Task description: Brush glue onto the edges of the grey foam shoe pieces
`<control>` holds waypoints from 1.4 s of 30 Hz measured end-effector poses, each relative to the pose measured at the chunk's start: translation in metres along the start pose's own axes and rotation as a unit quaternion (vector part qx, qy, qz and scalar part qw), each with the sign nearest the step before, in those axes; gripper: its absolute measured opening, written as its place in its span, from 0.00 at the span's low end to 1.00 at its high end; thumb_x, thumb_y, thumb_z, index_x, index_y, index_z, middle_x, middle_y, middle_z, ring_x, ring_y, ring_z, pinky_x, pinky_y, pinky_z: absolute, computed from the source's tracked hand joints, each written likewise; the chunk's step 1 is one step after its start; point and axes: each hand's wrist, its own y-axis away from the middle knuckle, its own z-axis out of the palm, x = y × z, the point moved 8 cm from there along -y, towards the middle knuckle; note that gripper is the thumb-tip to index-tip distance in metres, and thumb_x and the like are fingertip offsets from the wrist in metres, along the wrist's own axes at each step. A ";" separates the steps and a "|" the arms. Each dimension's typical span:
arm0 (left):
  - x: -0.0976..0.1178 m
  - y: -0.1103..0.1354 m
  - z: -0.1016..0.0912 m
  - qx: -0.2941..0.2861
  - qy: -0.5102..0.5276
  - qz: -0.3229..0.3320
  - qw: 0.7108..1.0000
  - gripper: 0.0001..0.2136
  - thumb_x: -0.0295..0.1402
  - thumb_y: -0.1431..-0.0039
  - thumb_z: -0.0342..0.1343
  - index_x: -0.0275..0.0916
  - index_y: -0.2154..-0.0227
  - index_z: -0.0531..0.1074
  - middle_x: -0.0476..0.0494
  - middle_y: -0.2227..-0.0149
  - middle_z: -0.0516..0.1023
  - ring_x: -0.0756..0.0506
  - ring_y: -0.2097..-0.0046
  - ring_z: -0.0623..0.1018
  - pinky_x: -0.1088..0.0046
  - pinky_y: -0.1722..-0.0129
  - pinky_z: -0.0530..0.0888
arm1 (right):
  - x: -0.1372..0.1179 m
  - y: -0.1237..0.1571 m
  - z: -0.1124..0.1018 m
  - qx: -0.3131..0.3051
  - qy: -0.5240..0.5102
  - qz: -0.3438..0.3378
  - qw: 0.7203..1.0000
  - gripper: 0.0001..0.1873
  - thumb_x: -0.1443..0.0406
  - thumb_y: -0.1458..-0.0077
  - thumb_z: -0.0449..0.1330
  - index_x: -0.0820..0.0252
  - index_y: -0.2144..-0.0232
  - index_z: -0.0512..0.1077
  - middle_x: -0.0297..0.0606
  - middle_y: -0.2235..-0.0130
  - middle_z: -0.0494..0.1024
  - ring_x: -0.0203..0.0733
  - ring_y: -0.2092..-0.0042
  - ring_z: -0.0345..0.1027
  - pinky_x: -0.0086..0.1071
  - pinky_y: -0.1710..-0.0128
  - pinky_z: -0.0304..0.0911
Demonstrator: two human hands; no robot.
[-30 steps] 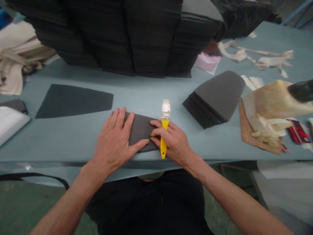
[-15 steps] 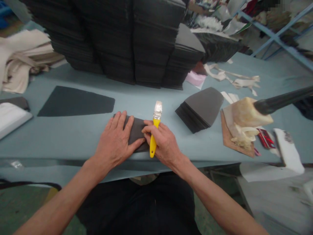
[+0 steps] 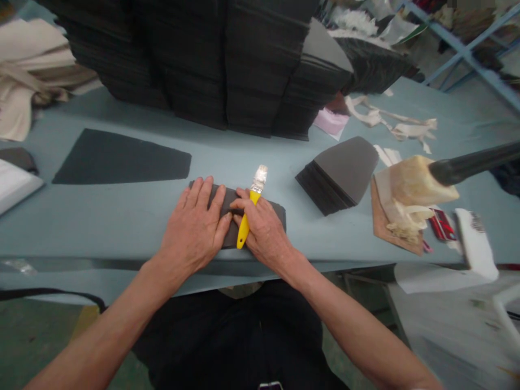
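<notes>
A dark grey foam piece [image 3: 276, 212] lies folded near the front edge of the blue table [image 3: 122, 216]. My left hand [image 3: 195, 227] rests flat on its left part, fingers stretched out and pressing down. My right hand [image 3: 264, 230] lies on the piece's middle and is closed round a yellow-handled brush [image 3: 248, 214] whose whitish bristles point away from me. The two hands nearly touch at the thumbs.
A single flat dark piece [image 3: 117, 160] lies at the left. A small stack of grey pieces [image 3: 339, 173] sits at the right, beside a glue-caked lump with a black handle [image 3: 422, 181] on a brown board. Tall black foam stacks [image 3: 211, 59] fill the back. Cream cloth [image 3: 24, 81] lies far left.
My right hand has slid left over the foam piece with the brush, closer to my left hand, and more of the piece now shows at its right. The camera view shifted slightly.
</notes>
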 end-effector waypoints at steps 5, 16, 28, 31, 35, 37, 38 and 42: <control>0.000 0.000 0.001 -0.015 -0.007 0.003 1.000 0.31 0.44 0.23 0.38 0.28 0.27 0.60 0.18 0.24 0.56 0.22 0.23 0.58 0.37 0.26 0.61 | 0.016 0.016 -0.010 0.017 -0.015 0.007 1.000 0.12 0.66 0.27 0.55 0.57 0.45 0.71 0.53 0.31 0.74 0.56 0.32 0.70 0.57 0.32 0.66; -0.005 0.001 0.001 0.004 -0.027 0.008 1.000 0.35 0.50 0.23 0.34 0.28 0.29 0.63 0.19 0.25 0.60 0.22 0.24 0.62 0.38 0.28 0.65 | 0.017 0.019 -0.010 0.042 0.006 -0.005 0.999 0.12 0.67 0.28 0.55 0.60 0.46 0.73 0.55 0.32 0.74 0.57 0.38 0.73 0.54 0.39 0.70; 0.017 0.008 -0.002 -0.012 -0.067 0.008 0.998 0.29 0.42 0.23 0.40 0.32 0.27 0.62 0.29 0.24 0.62 0.25 0.24 0.61 0.33 0.27 0.62 | 0.015 0.019 -0.005 0.092 0.034 -0.033 0.995 0.10 0.70 0.31 0.59 0.60 0.49 0.73 0.57 0.36 0.78 0.58 0.42 0.76 0.51 0.43 0.73; 0.024 0.012 0.005 -0.026 -0.068 0.023 0.997 0.27 0.40 0.24 0.43 0.37 0.28 0.63 0.36 0.25 0.64 0.31 0.24 0.63 0.43 0.27 0.67 | 0.014 0.020 -0.005 0.104 0.046 -0.046 0.992 0.11 0.72 0.32 0.58 0.60 0.49 0.73 0.57 0.37 0.79 0.59 0.41 0.76 0.51 0.43 0.74; 0.024 0.015 0.009 -0.029 -0.052 0.018 0.998 0.27 0.41 0.23 0.44 0.36 0.27 0.62 0.36 0.23 0.61 0.30 0.23 0.60 0.40 0.26 0.64 | 0.012 0.022 -0.006 0.116 0.047 -0.060 0.990 0.10 0.72 0.31 0.56 0.59 0.50 0.72 0.56 0.37 0.79 0.57 0.45 0.77 0.50 0.46 0.74; 0.024 0.015 0.009 -0.030 -0.036 0.015 0.999 0.27 0.41 0.23 0.44 0.36 0.27 0.62 0.35 0.23 0.61 0.29 0.23 0.60 0.40 0.26 0.64 | 0.012 0.023 -0.006 0.117 0.049 -0.058 0.990 0.10 0.71 0.30 0.55 0.58 0.50 0.72 0.56 0.36 0.79 0.57 0.46 0.77 0.50 0.46 0.74; 0.024 0.015 0.008 -0.029 -0.027 0.015 0.999 0.27 0.42 0.23 0.44 0.36 0.27 0.62 0.35 0.24 0.62 0.30 0.23 0.61 0.40 0.26 0.64 | 0.012 0.024 -0.005 0.118 0.050 -0.056 0.990 0.10 0.70 0.29 0.55 0.58 0.50 0.72 0.56 0.36 0.79 0.57 0.46 0.77 0.51 0.46 0.73; 0.021 0.011 0.000 -0.020 0.018 0.021 0.999 0.27 0.48 0.24 0.46 0.39 0.30 0.65 0.36 0.27 0.68 0.32 0.25 0.66 0.43 0.27 0.68 | 0.015 0.027 0.000 0.118 0.043 -0.055 0.991 0.10 0.70 0.29 0.55 0.58 0.48 0.71 0.55 0.35 0.78 0.58 0.43 0.76 0.52 0.45 0.73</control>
